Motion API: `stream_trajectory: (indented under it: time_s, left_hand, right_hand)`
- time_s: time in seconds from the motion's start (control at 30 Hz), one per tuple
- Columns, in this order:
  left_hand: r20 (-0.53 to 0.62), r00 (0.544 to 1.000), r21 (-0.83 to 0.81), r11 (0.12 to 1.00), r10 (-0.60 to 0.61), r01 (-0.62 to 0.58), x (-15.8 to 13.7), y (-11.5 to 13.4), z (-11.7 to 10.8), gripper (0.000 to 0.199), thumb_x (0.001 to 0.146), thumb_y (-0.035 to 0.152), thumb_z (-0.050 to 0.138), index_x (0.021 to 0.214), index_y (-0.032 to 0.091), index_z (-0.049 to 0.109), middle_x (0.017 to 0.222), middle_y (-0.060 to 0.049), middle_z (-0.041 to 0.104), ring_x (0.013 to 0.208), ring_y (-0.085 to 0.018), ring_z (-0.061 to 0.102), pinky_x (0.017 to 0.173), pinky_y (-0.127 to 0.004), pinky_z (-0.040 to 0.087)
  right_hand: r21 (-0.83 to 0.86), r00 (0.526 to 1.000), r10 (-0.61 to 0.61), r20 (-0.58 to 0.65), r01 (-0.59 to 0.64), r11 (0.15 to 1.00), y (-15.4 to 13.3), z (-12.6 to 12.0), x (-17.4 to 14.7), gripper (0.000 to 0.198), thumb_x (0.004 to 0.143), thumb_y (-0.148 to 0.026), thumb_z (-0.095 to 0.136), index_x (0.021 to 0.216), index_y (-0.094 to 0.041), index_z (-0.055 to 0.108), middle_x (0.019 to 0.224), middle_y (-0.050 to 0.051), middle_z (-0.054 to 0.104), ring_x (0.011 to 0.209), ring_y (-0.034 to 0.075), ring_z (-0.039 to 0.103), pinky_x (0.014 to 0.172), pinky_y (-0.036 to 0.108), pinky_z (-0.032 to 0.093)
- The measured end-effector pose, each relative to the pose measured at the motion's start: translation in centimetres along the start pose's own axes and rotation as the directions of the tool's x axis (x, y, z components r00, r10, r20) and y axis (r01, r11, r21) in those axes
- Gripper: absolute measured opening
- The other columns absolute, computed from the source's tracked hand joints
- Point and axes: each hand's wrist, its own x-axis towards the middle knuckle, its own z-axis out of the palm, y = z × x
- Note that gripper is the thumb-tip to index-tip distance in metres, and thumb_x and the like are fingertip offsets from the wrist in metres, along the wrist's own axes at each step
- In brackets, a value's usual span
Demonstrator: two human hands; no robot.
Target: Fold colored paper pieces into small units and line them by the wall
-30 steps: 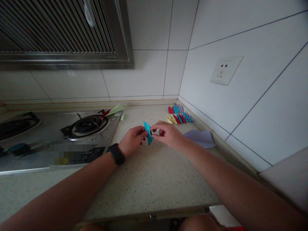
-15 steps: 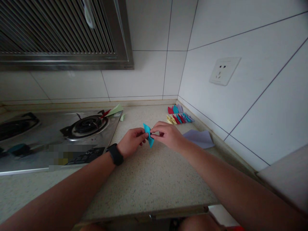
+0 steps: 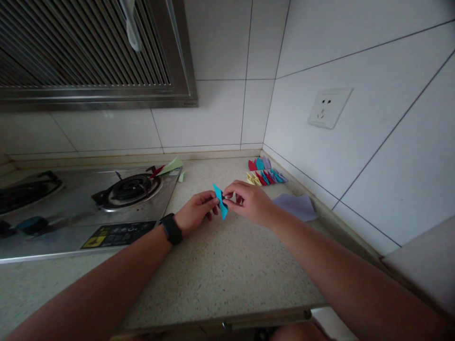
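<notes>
A small folded piece of blue paper (image 3: pixel 221 203) is held upright above the counter, between my two hands. My left hand (image 3: pixel 199 208), with a black watch on its wrist, pinches it from the left with thumb and fingers. From the right, my right hand (image 3: pixel 249 202) closes thumb and fingertips on its middle, where a small dark part shows that I cannot make out. Beyond my right hand lie several folded paper pieces (image 3: pixel 265 177) in yellow, red, blue and purple, set in two rows. A purple paper sheet (image 3: pixel 296 207) rests flat beside my right forearm.
A gas stove (image 3: pixel 133 187) stands at the left, with green paper (image 3: pixel 171 166) and red paper on its back right corner. The range hood (image 3: pixel 142 94) hangs above it. A wall socket (image 3: pixel 330 108) is on the tiled right wall. The counter's front edge runs near my body.
Both hands keep hold of the blue paper with hardly any movement. My right fingers have shifted slightly at its middle, and the camera view has tilted up a little.
</notes>
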Motion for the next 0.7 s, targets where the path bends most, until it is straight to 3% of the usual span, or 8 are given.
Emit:
stream_trajectory:
  time_s: [0.2, 0.47, 0.7]
  left_hand:
    - [0.043, 0.999, -0.085, 0.996, -0.021, 0.025, -0.33, 0.18, -0.06, 0.028, 0.085, 0.043, 0.057, 0.084, 0.015, 0.058, 0.074, -0.002, 0.058, 0.067, -0.012, 0.055, 0.052, -0.021, 0.042]
    - [-0.008, 1.0, 0.027, 1.0, 0.011, -0.01, -0.07, -0.2, -0.05, 0.034, 0.087, 0.047, 0.054, 0.078, 0.015, 0.058, 0.068, 0.0, 0.054, 0.057, -0.01, 0.051, 0.049, -0.02, 0.041]
    - [0.006, 1.0, 0.094, 0.996, -0.009, 0.008, -0.23, 0.24, 0.06, 0.034, 0.085, 0.048, 0.056, 0.074, 0.016, 0.053, 0.062, 0.004, 0.048, 0.051, -0.008, 0.045, 0.049, -0.02, 0.039]
  right_hand:
    - [0.058, 0.999, 0.039, -0.035, -0.036, 0.998, 0.01, 0.11, -0.03, 0.019, 0.084, -0.026, 0.063, 0.101, -0.022, 0.057, 0.089, 0.001, 0.061, 0.059, 0.008, 0.05, 0.058, 0.023, 0.04]
    - [-0.02, 1.0, -0.018, -0.007, 0.018, 1.0, 0.33, 0.21, -0.03, 0.018, 0.086, -0.027, 0.062, 0.103, -0.021, 0.059, 0.091, 0.002, 0.061, 0.061, 0.009, 0.051, 0.061, 0.023, 0.041]
    - [-0.11, 0.987, -0.155, 0.038, 0.158, 0.981, 0.42, 0.07, 0.14, 0.013, 0.09, -0.028, 0.057, 0.099, -0.023, 0.065, 0.096, 0.004, 0.061, 0.086, 0.015, 0.058, 0.077, 0.027, 0.044]
